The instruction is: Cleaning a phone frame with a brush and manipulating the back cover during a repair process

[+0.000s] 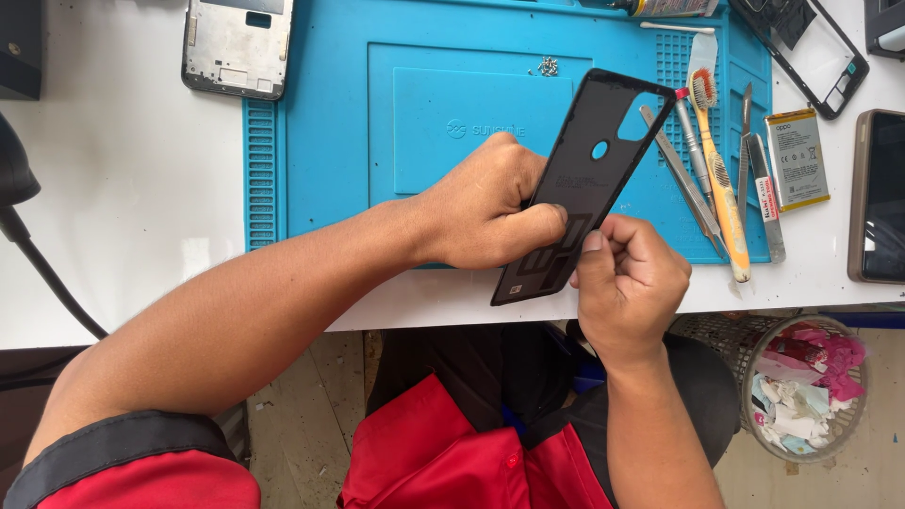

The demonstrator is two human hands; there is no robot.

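One back cover (580, 179), two hands gripping.

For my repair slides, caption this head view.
Both hands, left hand and right hand, hold a black phone back cover above a blue mat.

You are working in bright, even light from above. The white table (123, 170) left of the blue mat (339, 113) is nearly washed out, with faint glare. Shadows are soft: a thin one lies on the mat under your left hand (485, 203). Focus is sharp across the mat; below it, the floor is dimmer. The mat's edges bow slightly near the frame's top.
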